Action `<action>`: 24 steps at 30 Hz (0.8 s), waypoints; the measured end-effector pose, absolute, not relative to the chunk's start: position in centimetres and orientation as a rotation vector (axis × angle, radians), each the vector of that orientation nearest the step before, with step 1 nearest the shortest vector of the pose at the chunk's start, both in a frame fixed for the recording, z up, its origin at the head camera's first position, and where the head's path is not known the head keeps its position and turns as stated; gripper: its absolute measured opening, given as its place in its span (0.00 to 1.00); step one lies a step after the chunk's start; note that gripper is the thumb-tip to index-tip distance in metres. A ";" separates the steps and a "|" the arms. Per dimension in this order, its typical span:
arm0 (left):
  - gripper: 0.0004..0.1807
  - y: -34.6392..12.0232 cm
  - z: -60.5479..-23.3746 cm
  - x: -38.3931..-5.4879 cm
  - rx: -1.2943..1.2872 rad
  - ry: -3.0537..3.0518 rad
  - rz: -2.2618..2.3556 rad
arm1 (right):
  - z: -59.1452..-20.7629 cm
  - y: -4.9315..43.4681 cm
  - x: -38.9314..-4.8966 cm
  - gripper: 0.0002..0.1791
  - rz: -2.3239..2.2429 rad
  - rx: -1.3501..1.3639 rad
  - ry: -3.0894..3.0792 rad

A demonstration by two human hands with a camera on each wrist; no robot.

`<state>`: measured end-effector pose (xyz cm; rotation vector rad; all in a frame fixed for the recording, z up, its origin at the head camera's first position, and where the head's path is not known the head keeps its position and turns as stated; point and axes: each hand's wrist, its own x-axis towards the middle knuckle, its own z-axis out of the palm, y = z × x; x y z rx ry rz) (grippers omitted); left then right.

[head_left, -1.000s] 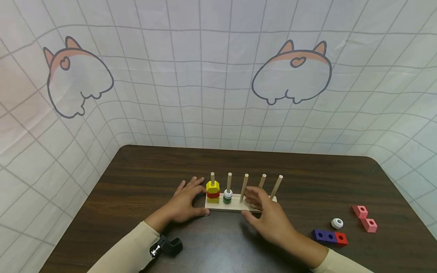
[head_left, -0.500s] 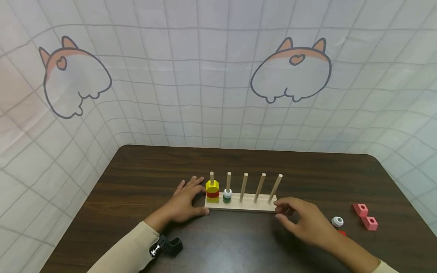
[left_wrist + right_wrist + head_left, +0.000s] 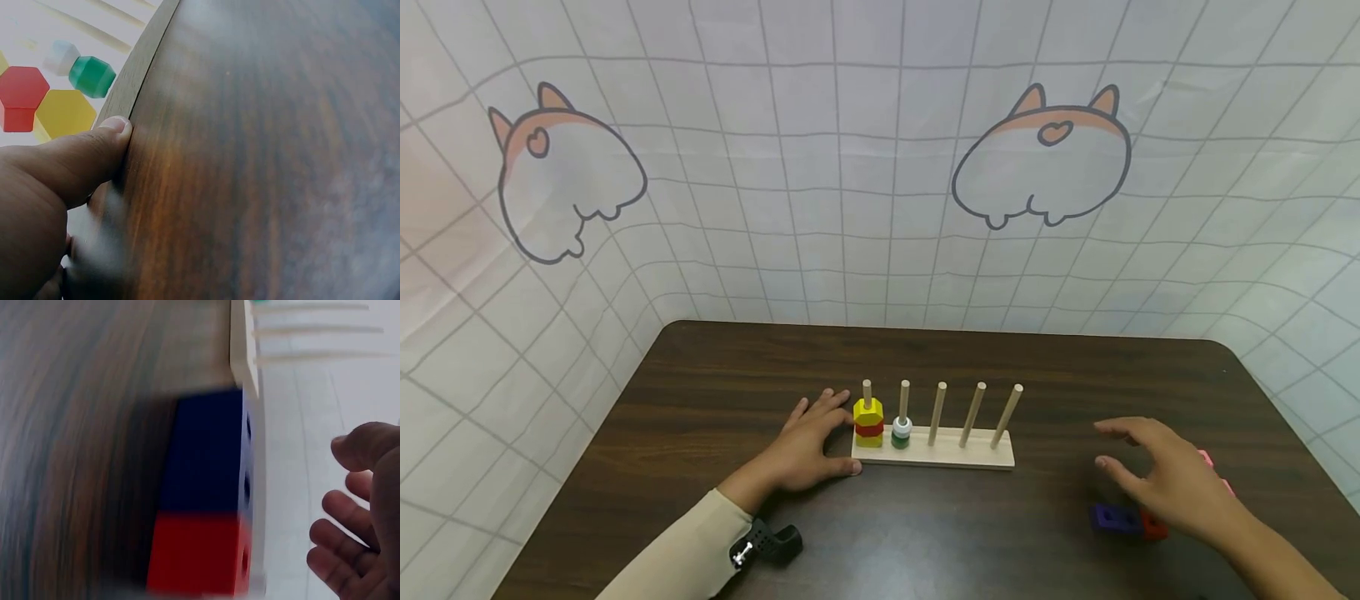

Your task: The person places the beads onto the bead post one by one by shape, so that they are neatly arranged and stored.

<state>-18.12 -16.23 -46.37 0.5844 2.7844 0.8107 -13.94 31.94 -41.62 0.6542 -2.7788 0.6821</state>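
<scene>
A wooden peg board [image 3: 955, 454] with several upright pegs stands mid-table. Its leftmost peg carries yellow, red and yellow hexagonal beads [image 3: 868, 410]; the second has a white bead [image 3: 902, 426] over a green bead [image 3: 92, 77]. My left hand [image 3: 805, 446] holds the board's left end, the thumb pressing its front edge and the index finger at the far side. Well right of the board, my right hand [image 3: 1172, 479] hovers with fingers spread and nothing in them. Near it lie dark blue blocks [image 3: 1116, 518] and a red block [image 3: 194, 553], all with holes.
Pink blocks [image 3: 1227, 487] show only partly behind my right hand. A black strapped device [image 3: 767, 543] sits at my left wrist. Dark wood table [image 3: 737, 367] surrounds the board, with a white grid-patterned curtain [image 3: 805, 167] behind it.
My right hand has moved from the board's right pegs across to the loose blocks on the right, now covering the loose white bead there. My left hand has stayed on the board.
</scene>
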 end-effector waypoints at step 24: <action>0.32 -16.2 -46.6 -18.1 0.575 2.789 0.788 | -43.6 37.4 -14.1 0.29 0.629 0.464 -3.122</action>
